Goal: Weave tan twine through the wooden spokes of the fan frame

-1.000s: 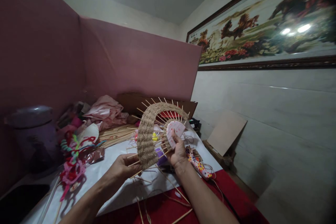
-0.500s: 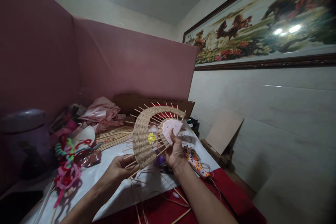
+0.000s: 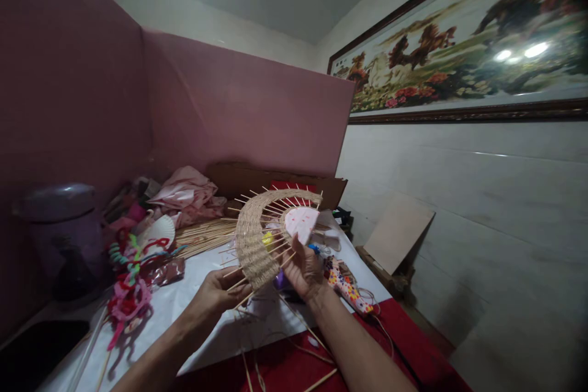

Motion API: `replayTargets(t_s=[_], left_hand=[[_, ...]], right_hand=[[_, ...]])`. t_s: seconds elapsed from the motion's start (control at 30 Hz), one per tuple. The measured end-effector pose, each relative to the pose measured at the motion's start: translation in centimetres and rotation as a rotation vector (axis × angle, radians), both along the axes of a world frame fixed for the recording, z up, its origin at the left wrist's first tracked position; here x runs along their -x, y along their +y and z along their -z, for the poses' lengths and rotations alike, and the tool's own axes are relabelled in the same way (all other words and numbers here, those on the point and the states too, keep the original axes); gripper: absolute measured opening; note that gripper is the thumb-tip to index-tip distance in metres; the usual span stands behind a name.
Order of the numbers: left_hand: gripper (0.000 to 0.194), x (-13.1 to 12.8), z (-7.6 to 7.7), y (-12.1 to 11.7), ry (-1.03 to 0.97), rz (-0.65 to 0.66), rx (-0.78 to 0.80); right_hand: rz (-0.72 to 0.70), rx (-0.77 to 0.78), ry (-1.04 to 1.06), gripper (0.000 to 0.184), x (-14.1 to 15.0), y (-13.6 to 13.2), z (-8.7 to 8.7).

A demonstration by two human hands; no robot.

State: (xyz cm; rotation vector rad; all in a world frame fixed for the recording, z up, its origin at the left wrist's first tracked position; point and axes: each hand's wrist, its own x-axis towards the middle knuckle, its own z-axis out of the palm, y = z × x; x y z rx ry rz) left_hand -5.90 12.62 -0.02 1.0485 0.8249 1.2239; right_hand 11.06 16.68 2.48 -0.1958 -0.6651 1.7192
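A half-round woven fan [image 3: 254, 236] is held up over the table, its thin sticks spreading out from a pink spotted cloth centre [image 3: 301, 220] through a broad band of tan twine. My left hand [image 3: 223, 290] grips the fan's lower left end, fingers and thumb closed round the sticks and the band's edge. My right hand [image 3: 303, 266] holds the fan at the lower right, its thumb on the front near the cloth centre and its fingers behind, partly hidden.
Pipe cleaners [image 3: 131, 294] and pink cloth [image 3: 188, 193] lie at the left, beside a bundle of sticks [image 3: 204, 236]. A flowered cloth piece [image 3: 346, 288] rests on the right of the white-covered table [image 3: 197, 312]. Twine and sticks trail over red cloth [image 3: 285, 367] in front.
My right thumb has slid down from the pink cloth centre toward its lower edge. The fan stays in both hands, tilted slightly differently, and the whole view has shifted a little.
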Motion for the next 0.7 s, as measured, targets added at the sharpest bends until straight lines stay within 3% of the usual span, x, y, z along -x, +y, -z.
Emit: replayTargets(t_s=[0.27,0.43,0.5,0.7], left_hand=[[0.038,-0.8,-1.3,-1.4,0.052,0.062,-0.053],[0.027,-0.5,-1.1,-1.3,0.125,0.069,-0.074],[0.021,-0.3,-1.0,-1.2,0.187,0.086,-0.115],[0.031,0.0,-1.1,-1.0,0.414,0.068,-0.362]], right_hand=[[-0.073,-0.07,-0.176,0.035,1.8,-1.3,0.8],[-0.113,-0.055,-0.195,0.039,1.9,-1.2,1.0],[-0.101,-0.056,-0.203,0.039,1.8,-1.1,0.9],[-0.082,-0.018,-0.234,0.042,1.5,-1.3,0.7]])
